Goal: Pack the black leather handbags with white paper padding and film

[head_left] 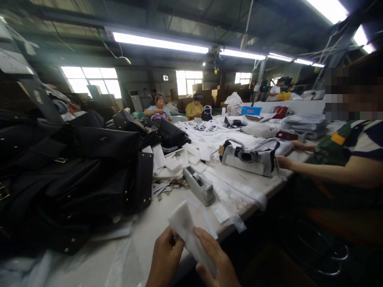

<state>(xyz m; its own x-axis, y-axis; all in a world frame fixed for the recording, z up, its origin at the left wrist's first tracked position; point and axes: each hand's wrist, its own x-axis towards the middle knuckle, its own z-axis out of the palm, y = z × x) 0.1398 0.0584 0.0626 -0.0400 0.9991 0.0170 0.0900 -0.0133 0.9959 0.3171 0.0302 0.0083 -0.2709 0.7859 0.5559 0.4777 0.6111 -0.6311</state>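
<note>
- A white strip (184, 225) is held up between both hands at the near edge of the table (161, 209), its upper end pointing toward the dispenser.
- Left hand (166, 255): fingers closed in a pinch on the strip's left edge, thumb in front.
- Right hand (220, 261): fingers laid fairly straight along the strip's right side, thumb lower down, the strip gripped between them.
- The grey tape dispenser (200, 189) stands just beyond the strip, touching neither hand.
- Behind the dispenser, white pieces (170, 163) lie in a loose heap, with small scraps (166, 187) along its near side.
- Black bags (98, 147) with metal studs are piled on the left.
- Clear plastic (227, 189) lies right of the dispenser, reaching the table's edge.
- At the right, a co-worker (353, 167) has one hand at the end of a handbag (248, 161).
</note>
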